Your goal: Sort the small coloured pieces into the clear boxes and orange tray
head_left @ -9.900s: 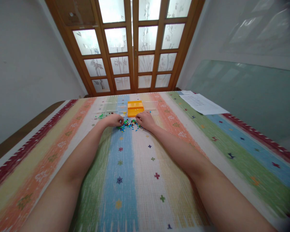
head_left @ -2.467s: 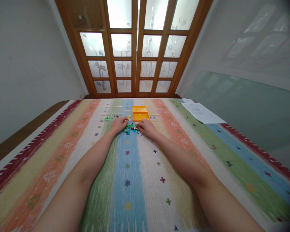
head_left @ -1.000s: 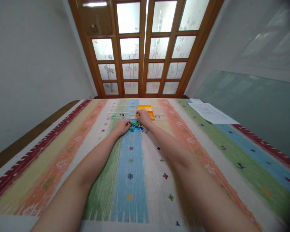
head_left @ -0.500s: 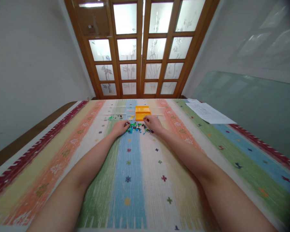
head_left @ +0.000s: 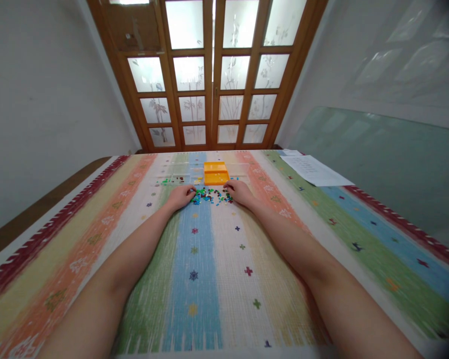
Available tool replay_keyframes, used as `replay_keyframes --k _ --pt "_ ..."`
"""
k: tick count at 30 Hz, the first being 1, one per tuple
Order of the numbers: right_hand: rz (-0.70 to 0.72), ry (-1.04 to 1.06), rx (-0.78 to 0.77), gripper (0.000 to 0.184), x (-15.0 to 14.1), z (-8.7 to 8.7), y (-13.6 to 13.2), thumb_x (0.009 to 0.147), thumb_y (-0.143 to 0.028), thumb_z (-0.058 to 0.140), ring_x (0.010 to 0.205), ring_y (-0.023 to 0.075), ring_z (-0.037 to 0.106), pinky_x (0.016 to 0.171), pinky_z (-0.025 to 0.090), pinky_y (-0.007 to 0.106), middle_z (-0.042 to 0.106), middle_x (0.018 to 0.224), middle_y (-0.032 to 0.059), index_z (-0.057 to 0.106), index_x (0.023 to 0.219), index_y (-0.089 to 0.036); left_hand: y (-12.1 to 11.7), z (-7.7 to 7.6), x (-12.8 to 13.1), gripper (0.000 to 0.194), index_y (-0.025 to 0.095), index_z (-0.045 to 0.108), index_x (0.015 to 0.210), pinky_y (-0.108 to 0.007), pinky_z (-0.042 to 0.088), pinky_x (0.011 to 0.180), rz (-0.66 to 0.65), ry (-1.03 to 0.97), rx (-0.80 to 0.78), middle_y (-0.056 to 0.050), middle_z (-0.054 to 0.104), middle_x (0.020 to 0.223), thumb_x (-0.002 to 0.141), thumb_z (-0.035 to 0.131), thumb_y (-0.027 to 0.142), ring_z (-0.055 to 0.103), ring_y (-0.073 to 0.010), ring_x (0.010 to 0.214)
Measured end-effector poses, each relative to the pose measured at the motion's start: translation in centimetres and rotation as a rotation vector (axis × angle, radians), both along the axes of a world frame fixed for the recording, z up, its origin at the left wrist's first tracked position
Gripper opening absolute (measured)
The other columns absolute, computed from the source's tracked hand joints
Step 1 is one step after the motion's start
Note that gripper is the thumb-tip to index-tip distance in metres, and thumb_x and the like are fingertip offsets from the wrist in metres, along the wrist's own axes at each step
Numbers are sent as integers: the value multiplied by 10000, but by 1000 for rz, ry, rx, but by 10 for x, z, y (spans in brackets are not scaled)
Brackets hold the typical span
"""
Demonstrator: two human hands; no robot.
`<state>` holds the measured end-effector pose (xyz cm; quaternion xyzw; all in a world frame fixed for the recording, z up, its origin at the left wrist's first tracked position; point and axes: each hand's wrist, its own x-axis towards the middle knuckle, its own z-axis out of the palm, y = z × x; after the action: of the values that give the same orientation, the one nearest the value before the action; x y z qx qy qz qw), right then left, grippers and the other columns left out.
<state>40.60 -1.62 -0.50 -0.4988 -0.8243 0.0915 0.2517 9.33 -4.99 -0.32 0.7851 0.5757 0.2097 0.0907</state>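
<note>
A small heap of tiny coloured pieces point(head_left: 211, 196) lies far out on the striped cloth point(head_left: 209, 259). My left hand point(head_left: 180, 194) rests at the heap's left edge with its fingers curled and pinched together. My right hand point(head_left: 238, 191) sits at the right edge, knuckles up and fingers bent down onto the pieces. What either hand pinches is too small to see. Just behind the heap stands an orange tray point(head_left: 216, 172), flanked by clear compartment trays point(head_left: 174, 178) that hold a few green and dark pieces.
A sheet of printed paper point(head_left: 312, 170) lies at the far right of the table. A glass panel point(head_left: 377, 159) leans along the right wall. Wooden doors with frosted panes point(head_left: 205, 75) stand behind the table. The table's left edge borders a brown floor strip.
My right hand reached to the trays a second ago, then drew back to the right side of the heap. The left hand stayed at the heap's left edge.
</note>
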Motion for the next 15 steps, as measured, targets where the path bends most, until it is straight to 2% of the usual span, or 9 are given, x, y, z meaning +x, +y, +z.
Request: replay_keyframes --k 5,9,15 --pt "-91 25 -101 259 13 11 7 877 -94 526 885 180 666 755 424 238 779 951 39 760 941 -184 2 -2 -3 294 241 785 1098 -291 414 708 -24 -49 10 -29 742 858 964 563 380 635 -202 793" --pt "-126 -33 -109 207 22 19 10 866 -111 584 855 179 648 689 378 235 778 970 45 751 963 -184 4 -6 -5 298 237 793 1088 -297 431 715 -29 -107 32 -29 749 855 971 557 378 634 -204 772" --pt "-46 -85 -29 186 17 17 1 940 -174 593 926 193 652 758 403 247 766 1047 70 754 1029 -196 8 -10 -8 268 241 793 1066 -309 453 762 -63 -153 82 -39 776 952 969 567 349 656 -212 820"
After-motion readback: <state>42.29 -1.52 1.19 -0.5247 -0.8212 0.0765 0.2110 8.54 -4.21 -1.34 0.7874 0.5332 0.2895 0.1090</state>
